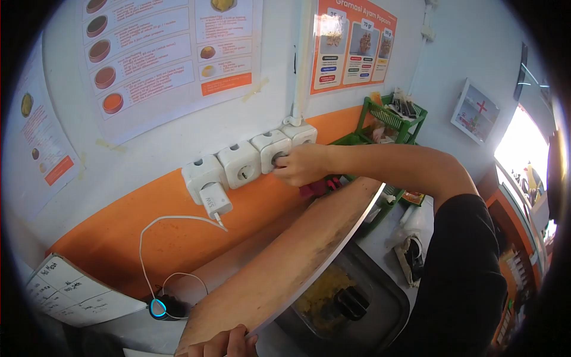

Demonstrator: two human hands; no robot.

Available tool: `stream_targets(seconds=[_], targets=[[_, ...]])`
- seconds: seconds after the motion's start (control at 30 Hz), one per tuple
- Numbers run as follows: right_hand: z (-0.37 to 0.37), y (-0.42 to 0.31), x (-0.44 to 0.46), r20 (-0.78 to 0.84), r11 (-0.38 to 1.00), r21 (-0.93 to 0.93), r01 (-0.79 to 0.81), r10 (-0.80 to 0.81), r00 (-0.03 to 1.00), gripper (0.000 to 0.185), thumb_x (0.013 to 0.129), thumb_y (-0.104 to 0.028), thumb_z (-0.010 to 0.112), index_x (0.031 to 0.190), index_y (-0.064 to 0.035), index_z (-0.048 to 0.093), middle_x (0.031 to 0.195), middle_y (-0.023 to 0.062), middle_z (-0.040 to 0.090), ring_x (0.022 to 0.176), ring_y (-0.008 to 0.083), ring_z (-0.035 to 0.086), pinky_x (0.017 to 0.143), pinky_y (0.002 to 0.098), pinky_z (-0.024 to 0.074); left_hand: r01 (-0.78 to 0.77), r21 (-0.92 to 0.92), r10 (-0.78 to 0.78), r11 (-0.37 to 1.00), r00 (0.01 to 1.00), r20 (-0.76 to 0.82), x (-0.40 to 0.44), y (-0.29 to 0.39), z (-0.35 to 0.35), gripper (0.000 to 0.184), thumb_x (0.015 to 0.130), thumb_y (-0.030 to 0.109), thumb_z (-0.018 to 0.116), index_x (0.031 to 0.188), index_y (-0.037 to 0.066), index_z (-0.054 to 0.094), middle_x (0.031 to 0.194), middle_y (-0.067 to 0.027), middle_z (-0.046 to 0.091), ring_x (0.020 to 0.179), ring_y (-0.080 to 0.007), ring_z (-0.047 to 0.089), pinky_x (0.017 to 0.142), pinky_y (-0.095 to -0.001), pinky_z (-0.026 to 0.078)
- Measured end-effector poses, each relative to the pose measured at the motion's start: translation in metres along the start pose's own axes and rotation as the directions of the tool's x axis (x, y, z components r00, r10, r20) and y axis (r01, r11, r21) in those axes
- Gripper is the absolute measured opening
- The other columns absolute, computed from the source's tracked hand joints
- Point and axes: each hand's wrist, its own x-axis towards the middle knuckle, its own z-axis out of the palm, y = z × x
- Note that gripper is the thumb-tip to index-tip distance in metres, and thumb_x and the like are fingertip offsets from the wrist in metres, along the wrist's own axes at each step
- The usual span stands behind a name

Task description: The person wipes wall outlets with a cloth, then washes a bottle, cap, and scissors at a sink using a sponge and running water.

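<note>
The right hand is at the third wall socket from the left, just right of the centre of the frame's upper half. The socket lies directly to the left of this hand, at its fingertips. The row of four sockets has its long axis rising from lower left to upper right; the right forearm enters from the right side, across the line of the row. The right hand is the nearer; the left hand is well apart, at the bottom edge of the frame.

The right fingers are bent and bunched together against the socket face. Whether they grip a plug cannot be told, since the hand covers the opening in part. The left hand lies with bent fingers on the near end of a brown board, which runs diagonally toward the upper right; whether it clamps or only rests there cannot be told.

A white adaptor sits in the leftmost socket, with a white cable below. The right hand partly hides the fourth socket. The frame cuts off the left wrist, and the board covers part of the black tray.
</note>
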Motion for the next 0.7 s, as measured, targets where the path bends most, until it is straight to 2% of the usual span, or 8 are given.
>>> stream_targets(seconds=[0.07,0.17,0.27,0.37,0.43,0.47,0.53,0.7], targets=[[-0.011,0.001,0.021,-0.143,0.999,-0.022,-0.037,0.034,0.989,0.011,0.069,-0.019,0.062,0.064,-0.0099,0.060,0.080,0.0017,0.053,0.075,0.0151,0.060,0.049,0.0285,0.0518,0.000,0.006,0.000,1.000,1.000,0.001,0.001,0.004,0.000,0.015,0.081,0.019,0.076,0.095,0.016,0.074,0.085,0.0001,0.068,0.076,-0.0197,0.064,0.064,-0.0347,0.043],[0.003,-0.010,0.017,-0.028,0.997,-0.044,-0.066,0.065,0.998,0.011,0.066,-0.019,0.063,0.062,-0.0101,0.058,0.080,0.0015,0.053,0.075,0.0158,0.060,0.048,0.0282,0.0494,0.008,0.010,-0.008,1.000,0.999,-0.031,-0.001,0.003,0.006,0.014,0.081,0.021,0.075,0.095,0.016,0.075,0.085,0.0005,0.068,0.076,-0.0196,0.065,0.064,-0.0345,0.043],[0.015,-0.010,-0.018,-0.003,0.993,-0.067,-0.097,0.097,0.995,0.011,0.065,-0.018,0.063,0.060,-0.0096,0.057,0.079,0.0012,0.051,0.075,0.0152,0.059,0.046,0.0282,0.0487,0.000,0.005,0.000,1.000,1.000,0.020,0.001,0.005,-0.001,0.014,0.081,0.021,0.076,0.094,0.017,0.075,0.085,0.0011,0.068,0.076,-0.0195,0.065,0.064,-0.0343,0.043],[-0.008,-0.010,-0.029,0.244,0.994,0.008,-0.107,0.102,0.964,0.010,0.067,-0.020,0.065,0.062,-0.0119,0.064,0.082,0.0004,0.054,0.079,0.0163,0.063,0.055,0.0275,0.0553,0.012,-0.014,-0.012,1.000,1.000,0.006,-0.001,-0.002,0.000,0.014,0.081,0.020,0.076,0.094,0.017,0.075,0.086,0.0011,0.069,0.076,-0.0193,0.065,0.065,-0.0339,0.044],[-0.014,-0.007,0.001,-0.018,0.992,-0.022,-0.124,0.124,0.992,0.008,0.070,-0.019,0.065,0.067,-0.0111,0.063,0.082,0.0001,0.054,0.078,0.0154,0.061,0.051,0.0270,0.0528,-0.005,-0.003,0.005,1.000,1.000,-0.012,0.001,-0.002,-0.001,0.014,0.081,0.020,0.076,0.094,0.017,0.075,0.086,0.0010,0.068,0.076,-0.0194,0.064,0.065,-0.0340,0.044],[-0.028,-0.003,0.025,-0.190,0.989,-0.009,-0.146,0.141,0.972,0.008,0.071,-0.018,0.064,0.068,-0.0109,0.062,0.081,0.0001,0.054,0.077,0.0149,0.060,0.049,0.0273,0.0519,-0.019,0.002,0.019,1.000,1.000,-0.005,0.002,-0.001,-0.001,0.014,0.081,0.020,0.077,0.094,0.017,0.075,0.086,0.0010,0.068,0.075,-0.0194,0.064,0.065,-0.0340,0.044],[-0.047,0.006,0.069,-0.396,0.988,-0.019,-0.154,0.134,0.908,0.011,0.070,-0.016,0.065,0.072,-0.0096,0.057,0.079,0.0006,0.048,0.071,0.0127,0.054,0.045,0.0254,0.0482,-0.003,0.007,0.003,1.000,1.000,-0.007,0.001,0.001,0.002,0.014,0.081,0.021,0.076,0.094,0.017,0.075,0.086,0.0010,0.068,0.075,-0.0194,0.064,0.065,-0.0342,0.044],[-0.019,0.007,0.086,-0.358,0.974,0.019,-0.225,0.216,0.908,0.009,0.073,-0.016,0.063,0.072,-0.0105,0.055,0.079,0.0003,0.049,0.070,0.0136,0.055,0.045,0.0252,0.0477,-0.015,-0.007,0.014,1.000,1.000,-0.005,0.000,0.000,0.001,0.014,0.081,0.021,0.076,0.094,0.016,0.074,0.086,0.0009,0.068,0.075,-0.0193,0.063,0.066,-0.0343,0.043]])
